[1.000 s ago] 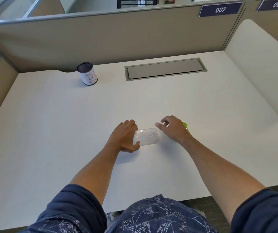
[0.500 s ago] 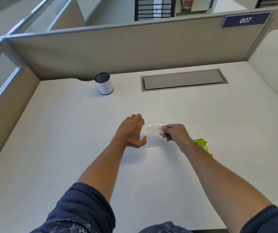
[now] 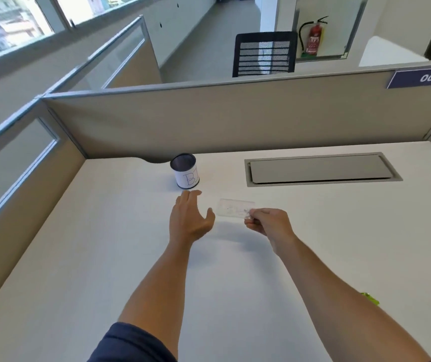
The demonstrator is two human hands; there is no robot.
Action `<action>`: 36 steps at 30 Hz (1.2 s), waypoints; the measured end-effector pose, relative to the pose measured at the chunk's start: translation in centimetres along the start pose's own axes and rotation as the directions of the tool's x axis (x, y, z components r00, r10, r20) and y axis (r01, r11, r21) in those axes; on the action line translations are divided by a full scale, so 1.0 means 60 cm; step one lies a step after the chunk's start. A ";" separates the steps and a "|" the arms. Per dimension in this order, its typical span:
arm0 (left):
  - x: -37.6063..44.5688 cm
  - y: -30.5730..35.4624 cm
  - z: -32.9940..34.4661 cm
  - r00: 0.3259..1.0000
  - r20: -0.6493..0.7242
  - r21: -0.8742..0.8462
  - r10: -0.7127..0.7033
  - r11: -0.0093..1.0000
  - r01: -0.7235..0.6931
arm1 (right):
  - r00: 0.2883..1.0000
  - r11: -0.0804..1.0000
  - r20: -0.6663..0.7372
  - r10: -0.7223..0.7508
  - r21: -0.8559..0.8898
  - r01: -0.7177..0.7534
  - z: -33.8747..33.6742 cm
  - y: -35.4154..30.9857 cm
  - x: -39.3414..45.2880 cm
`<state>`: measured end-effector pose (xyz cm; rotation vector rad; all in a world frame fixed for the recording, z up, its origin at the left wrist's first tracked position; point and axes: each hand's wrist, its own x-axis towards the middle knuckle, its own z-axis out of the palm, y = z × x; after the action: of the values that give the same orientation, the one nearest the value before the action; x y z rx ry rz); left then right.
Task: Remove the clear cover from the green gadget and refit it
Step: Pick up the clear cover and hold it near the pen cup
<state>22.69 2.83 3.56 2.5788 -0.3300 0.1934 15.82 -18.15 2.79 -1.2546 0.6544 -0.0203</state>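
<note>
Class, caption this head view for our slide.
Right hand pinches the clear cover above the desk; left hand open beside it.

A single head-worn camera looks forward and down along both forearms onto the tabletop, from above its near edge. It faces the far edge and the partition behind it, tilted high enough to take in the corridor beyond. The wide lens bends the tabletop's left edge. No second view shares the scene.

The green gadget shows only a sliver past the right forearm.
</note>
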 end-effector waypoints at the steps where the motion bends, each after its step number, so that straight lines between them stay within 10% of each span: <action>1: 0.012 -0.010 0.003 0.998 -0.032 -0.038 -0.049 0.998 0.048 | 1.000 1.000 0.000 -0.004 0.008 0.004 0.015 -0.006 0.013; 8: 0.108 -0.055 0.018 0.936 -0.153 -0.202 -0.316 0.937 0.284 | 0.999 0.998 -0.003 -0.048 0.050 0.048 0.111 -0.061 0.086; 22: 0.233 -0.094 0.056 0.922 -0.135 -0.246 -0.363 0.914 0.323 | 0.951 0.909 -0.094 -0.296 -0.334 0.250 0.308 -0.147 0.210; 28: 0.251 -0.101 0.062 0.920 -0.129 -0.276 -0.369 0.905 0.324 | 0.813 0.272 0.239 -0.531 -0.861 0.430 0.362 -0.144 0.220; 32: 0.260 -0.108 0.057 0.931 -0.129 -0.277 -0.341 0.914 0.296 | 0.737 -0.210 0.573 -0.359 -0.819 0.534 0.381 -0.150 0.225; 36: 0.261 -0.112 0.054 0.941 -0.134 -0.257 -0.311 0.928 0.270 | 0.689 -0.320 0.664 -0.289 -0.746 0.584 0.373 -0.158 0.236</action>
<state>39.76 3.70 0.69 2.3196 0.0930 0.2502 41.04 -6.96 8.31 -3.0200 -0.3605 -0.0586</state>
